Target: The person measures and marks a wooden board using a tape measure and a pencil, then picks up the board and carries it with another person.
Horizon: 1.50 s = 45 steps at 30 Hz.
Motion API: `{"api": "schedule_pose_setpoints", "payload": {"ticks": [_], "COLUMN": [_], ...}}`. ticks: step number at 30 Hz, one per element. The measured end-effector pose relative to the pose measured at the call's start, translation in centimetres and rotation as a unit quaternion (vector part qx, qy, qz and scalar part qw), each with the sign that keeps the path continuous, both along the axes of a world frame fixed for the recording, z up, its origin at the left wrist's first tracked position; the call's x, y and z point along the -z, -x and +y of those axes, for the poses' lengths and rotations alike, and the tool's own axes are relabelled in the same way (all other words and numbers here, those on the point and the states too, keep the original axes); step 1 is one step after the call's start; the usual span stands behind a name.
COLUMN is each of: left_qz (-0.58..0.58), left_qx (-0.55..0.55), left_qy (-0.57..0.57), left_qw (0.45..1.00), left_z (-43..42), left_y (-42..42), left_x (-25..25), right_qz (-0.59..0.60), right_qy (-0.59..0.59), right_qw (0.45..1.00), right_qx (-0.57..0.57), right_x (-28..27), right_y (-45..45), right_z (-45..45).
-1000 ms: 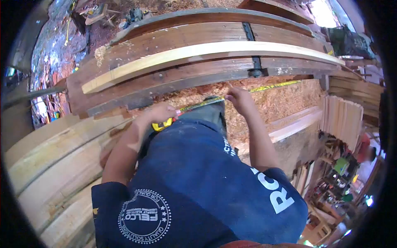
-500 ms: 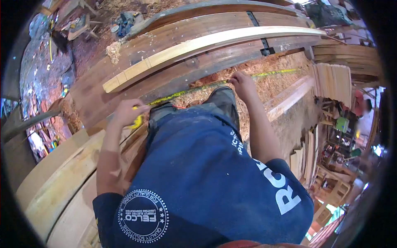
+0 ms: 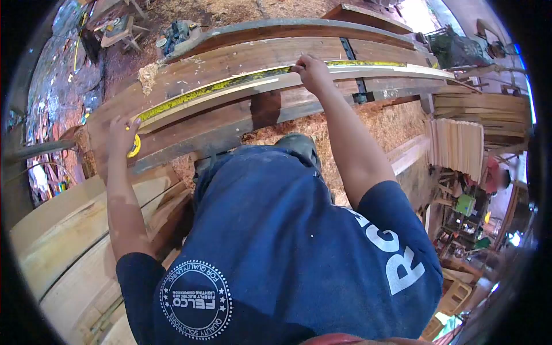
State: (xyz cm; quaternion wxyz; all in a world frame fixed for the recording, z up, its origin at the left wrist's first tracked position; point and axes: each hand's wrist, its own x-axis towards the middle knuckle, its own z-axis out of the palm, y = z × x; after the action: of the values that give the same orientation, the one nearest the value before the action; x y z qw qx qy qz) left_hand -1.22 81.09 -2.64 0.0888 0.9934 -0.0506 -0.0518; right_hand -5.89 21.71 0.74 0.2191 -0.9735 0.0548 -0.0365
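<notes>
Shavings [image 3: 148,79] (a clump) near tape [image 3: 218,86]

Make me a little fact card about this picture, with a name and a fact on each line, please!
Left hand: holding the yellow tape measure near the board's left end
Right hand: at the pulled-out tape; firm grip unclear
Tape: stretched along the board, reaching past the right hand
Board: long, pale wood, lying on darker planks
Shirt: dark blue, white printing
Floor: wood shavings
Right side: stacked boards
</notes>
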Motion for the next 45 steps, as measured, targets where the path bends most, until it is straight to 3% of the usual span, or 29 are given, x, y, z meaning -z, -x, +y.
{"api": "schedule_pose_setpoints", "payload": {"ticks": [5, 9, 12, 14, 16, 18, 21, 22, 26, 28, 31, 34, 37, 40, 43, 45], "left_qz": [0.158, 0.112, 0.143, 0.046, 0.036, 0.114, 0.139, 0.077, 0.106, 0.140, 0.163, 0.109, 0.008, -0.005, -0.012, 0.061], "left_qx": [-0.051, -0.017, 0.000, 0.054, 0.076, 0.056, 0.119, 0.133, 0.122, 0.116, 0.027, 0.048, 0.067, 0.105, 0.059, 0.027], "left_qy": [-0.028, -0.079, -0.173, -0.185, -0.134, -0.026, -0.024, 0.018, 0.049, 0.064, -0.046, -0.141, -0.038, -0.101, -0.034, -0.059], "left_qw": [0.986, 0.990, 0.974, 0.980, 0.987, 0.992, 0.983, 0.988, 0.986, 0.981, 0.985, 0.983, 0.997, 0.989, 0.998, 0.996], "left_z": [-0.4, -1.3, -5.9, -7.2, -8.3, -9.9, -13.5, -15.1, -17.8, -15.6, -12.7, -7.6, 2.0, 1.2, 0.8, 0.6], "left_y": [-2.2, -1.5, -0.7, -0.3, -0.5, -1.1, -1.7, -1.0, -1.6, -2.7, -3.1, -2.9, -2.9, -2.3, -2.0, -2.3], "left_x": [0.0, -1.3, -7.1, -8.2, -7.6, -6.1, -4.2, -4.6, -3.7, -3.9, -6.5, -7.6, -1.0, -1.9, -1.6, -2.0], "right_qz": [0.016, -0.021, -0.027, -0.011, 0.003, 0.027, 0.010, -0.001, -0.059, -0.011, -0.007, -0.039, 0.010, -0.016, -0.030, -0.023], "right_qy": [-0.036, -0.084, -0.068, -0.066, -0.061, -0.054, -0.069, -0.075, -0.077, -0.077, -0.062, -0.059, -0.103, -0.091, -0.114, -0.110], "right_qw": [0.999, 0.996, 0.997, 0.997, 0.998, 0.998, 0.997, 0.997, 0.995, 0.997, 0.998, 0.997, 0.995, 0.996, 0.993, 0.994], "right_qx": [0.013, 0.030, 0.033, 0.041, 0.026, 0.002, -0.024, -0.014, -0.019, 0.013, 0.031, 0.008, 0.018, 0.020, 0.012, 0.016], "right_x": [3.5, 4.2, 3.6, 3.3, 2.5, 2.1, 2.4, 2.4, 3.7, 3.2, 3.6, 4.3, 3.7, 4.0, 3.9, 3.7], "right_y": [-0.6, 0.4, 0.3, 0.3, 0.1, -0.2, -0.2, -0.1, -0.2, -0.6, -0.6, -0.8, -1.0, -0.6, -0.4, -0.4], "right_z": [-1.0, -1.0, -0.1, 0.8, 1.6, 3.0, 5.0, 5.5, 2.2, 0.9, -1.2, -3.2, -3.2, -3.1, -3.3, -3.3]}}
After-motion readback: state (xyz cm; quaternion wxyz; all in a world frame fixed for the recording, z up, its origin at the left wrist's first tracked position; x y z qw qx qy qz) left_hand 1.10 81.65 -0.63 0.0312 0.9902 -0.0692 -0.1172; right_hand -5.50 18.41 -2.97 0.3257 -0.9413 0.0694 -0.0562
